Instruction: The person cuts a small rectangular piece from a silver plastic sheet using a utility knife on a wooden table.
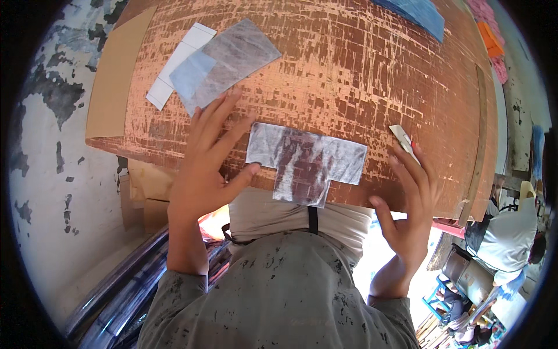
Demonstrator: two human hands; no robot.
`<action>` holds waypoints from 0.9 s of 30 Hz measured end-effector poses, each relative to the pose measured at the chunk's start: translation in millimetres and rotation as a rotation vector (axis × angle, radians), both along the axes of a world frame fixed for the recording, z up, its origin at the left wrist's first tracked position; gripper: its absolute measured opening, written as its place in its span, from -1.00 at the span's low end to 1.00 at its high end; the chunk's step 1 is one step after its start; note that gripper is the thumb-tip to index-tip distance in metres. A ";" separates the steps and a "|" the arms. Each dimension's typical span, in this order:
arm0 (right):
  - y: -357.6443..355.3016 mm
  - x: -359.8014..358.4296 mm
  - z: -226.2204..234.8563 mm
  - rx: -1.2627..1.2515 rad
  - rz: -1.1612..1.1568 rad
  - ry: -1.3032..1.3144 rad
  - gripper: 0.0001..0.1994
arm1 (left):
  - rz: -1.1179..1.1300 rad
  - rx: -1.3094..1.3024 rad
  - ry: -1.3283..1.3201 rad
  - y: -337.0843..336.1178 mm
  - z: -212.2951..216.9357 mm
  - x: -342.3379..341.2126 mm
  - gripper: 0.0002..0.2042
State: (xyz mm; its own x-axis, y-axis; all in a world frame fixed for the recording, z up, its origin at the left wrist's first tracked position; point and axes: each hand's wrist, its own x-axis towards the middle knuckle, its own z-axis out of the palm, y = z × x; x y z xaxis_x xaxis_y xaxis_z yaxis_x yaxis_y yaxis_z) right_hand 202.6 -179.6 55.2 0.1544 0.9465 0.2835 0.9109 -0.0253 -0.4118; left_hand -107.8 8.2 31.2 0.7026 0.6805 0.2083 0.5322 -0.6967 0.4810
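A T-shaped piece of thin, see-through plastic sheet point(302, 160) lies on the scratched brown tabletop near its front edge, between my hands. My left hand point(209, 154) is open beside its left end, fingers spread and pointing away from me. To the right, my right hand point(414, 186) has its fingers and thumb apart. Its fingertips touch or hover over a small, flat, pale strip point(401, 136), perhaps a blade; part of the strip is hidden by the fingers. Beyond my left fingertips, a larger see-through sheet point(247, 58) with a bluish corner overlaps a white lined strip point(189, 52).
Brown cardboard point(119, 81) lies along the tabletop's left edge. A blue sheet point(418, 17) is at the far right, and a wooden strip point(480, 134) runs along the right edge. Dark shiny rolls point(125, 285) stand below left. Other people point(505, 238) are at lower right.
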 end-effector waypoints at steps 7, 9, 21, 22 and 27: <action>28.0 -0.9 -1.6 -0.197 0.107 -0.102 -0.29 | -0.047 -0.001 0.064 6.5 0.1 -1.4 -0.26; 25.6 0.6 5.5 -0.147 0.117 -0.084 -0.29 | -0.053 0.001 0.042 7.7 11.8 0.4 -0.30; 19.7 7.4 16.0 0.072 0.241 0.565 -0.42 | 0.000 -0.464 -0.304 3.0 31.4 -1.4 -0.44; 22.2 11.3 24.5 0.088 0.241 0.554 -0.42 | 0.054 -0.720 -0.443 2.5 37.6 -0.3 -0.48; 44.0 46.0 104.0 0.275 0.177 0.551 -0.63 | -0.232 -0.108 -0.427 56.4 114.4 32.0 -0.63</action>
